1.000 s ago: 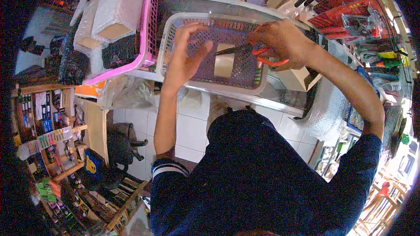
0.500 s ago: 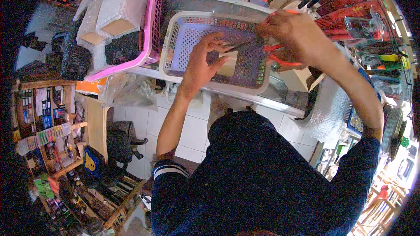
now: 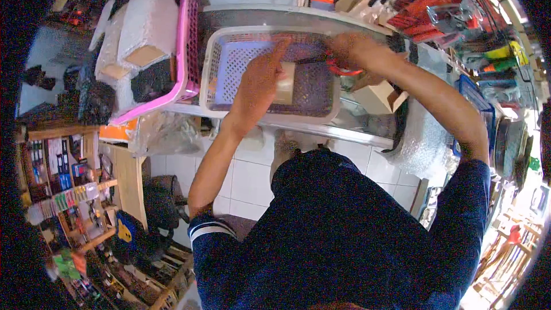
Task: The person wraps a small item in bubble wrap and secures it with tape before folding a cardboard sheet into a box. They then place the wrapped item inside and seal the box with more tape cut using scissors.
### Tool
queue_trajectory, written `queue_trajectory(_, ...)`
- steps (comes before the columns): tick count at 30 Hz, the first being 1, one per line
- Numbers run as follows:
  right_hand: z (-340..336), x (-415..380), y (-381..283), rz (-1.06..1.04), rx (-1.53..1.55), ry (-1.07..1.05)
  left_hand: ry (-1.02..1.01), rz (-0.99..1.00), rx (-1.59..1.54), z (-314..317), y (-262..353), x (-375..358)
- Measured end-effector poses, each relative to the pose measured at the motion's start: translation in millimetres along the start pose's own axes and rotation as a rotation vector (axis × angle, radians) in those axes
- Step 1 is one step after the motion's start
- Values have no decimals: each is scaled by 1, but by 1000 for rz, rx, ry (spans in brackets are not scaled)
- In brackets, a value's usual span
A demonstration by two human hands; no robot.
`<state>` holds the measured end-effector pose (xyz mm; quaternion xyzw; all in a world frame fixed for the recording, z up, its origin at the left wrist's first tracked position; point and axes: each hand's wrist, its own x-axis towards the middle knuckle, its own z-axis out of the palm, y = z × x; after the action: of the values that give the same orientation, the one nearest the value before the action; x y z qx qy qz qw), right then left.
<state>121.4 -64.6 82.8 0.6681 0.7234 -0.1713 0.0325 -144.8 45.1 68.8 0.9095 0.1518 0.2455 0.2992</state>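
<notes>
A pair of scissors (image 3: 342, 69) with orange-red handles is gripped in my right hand (image 3: 359, 51), over the right side of a pale plastic basket (image 3: 209, 72). Its dark blades reach leftward over the basket, toward my left hand (image 3: 255, 83). That hand hovers above the basket's middle, slightly blurred, index finger stretched out and the other fingers partly hidden. Just right of it, a small tan box (image 3: 285, 89) overlaps the basket's inside. Holes pattern the basket's lilac and dark floor.
Left of the basket stands a pink basket (image 3: 182, 51) with bubble-wrapped boxes (image 3: 146, 23). An open cardboard box (image 3: 376, 97) sits at the right on the glass counter (image 3: 367, 126). Bubble wrap (image 3: 422, 143) hangs beside it. Wooden shelves (image 3: 86, 195) with small goods line the lower left.
My right hand and the scissors have shifted left and down. My left hand's index finger has straightened, while its thumb no longer shows apart. The view has shifted slightly.
</notes>
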Motion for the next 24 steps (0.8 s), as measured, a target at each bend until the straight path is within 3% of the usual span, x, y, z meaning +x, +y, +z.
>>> queue_trajectory(1, 1, 6, -11, 132, -17, -49, 37, 49, 9, 1, -1, 0)
queue_trajectory(4, -13, -20, -59, 139, -239, 350, 16, -40, 21, 0, 3, 2)
queue_trajectory(6, -12, -31, -98, 183, 4, 400, 32, -83, 19, -2, 0, 0)
queue_trajectory(9, 35, -24, -141, 65, 110, 788, 153, -27, -55, 6, -9, -3)
queue_trajectory(12, 61, 0, -158, 162, 355, 537, 181, -57, -173, 2, -6, -6)
queue_trajectory(15, 71, 9, -154, 82, 430, 777, 203, -124, -168, -8, -14, -2)
queue_trajectory(18, 66, 11, -159, 248, 626, 631, 227, -163, -203, -6, -10, 6)
queue_trajectory(21, 63, 12, -156, 302, 770, 700, 314, -26, -148, -6, 7, 13)
queue_trajectory(24, 63, 18, -155, 332, 828, 689, 307, -58, -123, -3, 7, 9)
